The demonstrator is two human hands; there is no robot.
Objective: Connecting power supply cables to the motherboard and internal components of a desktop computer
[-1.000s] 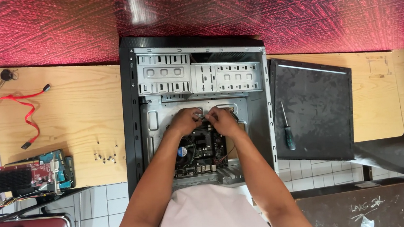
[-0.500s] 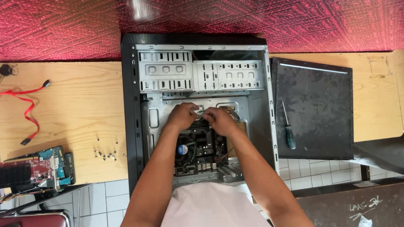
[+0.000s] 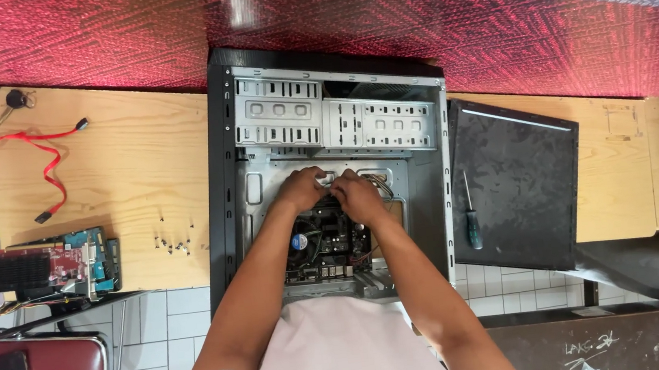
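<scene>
Though laid flat on the table (image 3: 140,164) with its open side up, the case (image 3: 219,180) overhangs the near edge, likely so the inside faces the person and both arms reach in from above. Beside it on the right, the black side panel (image 3: 513,182), set aside on the wood and also jutting past the near edge. On that panel's left margin, a screwdriver (image 3: 472,223), kept close to the work. Inside the case, drive bays (image 3: 335,119) at the far end, the motherboard (image 3: 328,246) at the near end with its round cooler fan (image 3: 306,238) showing between the forearms. Left of the case, a graphics card (image 3: 52,267) near the table edge, a red cable (image 3: 8,157) looping farther back, and a scatter of small screws (image 3: 175,240) just beside the case wall, seemingly parked together so none roll off.

Left hand (image 3: 301,188) and right hand (image 3: 357,194) close together above the board, fingers curled and meeting at a small pale connector (image 3: 330,178) with thin wires (image 3: 382,183) trailing right; appears pinched between them, though the exact grip is too small to tell. Connector sits mid-case, just beyond the fan.

Tight room within the case: steel walls on both sides, bays ahead. Bare wood between screws and cable, and beyond the panel on the right.
</scene>
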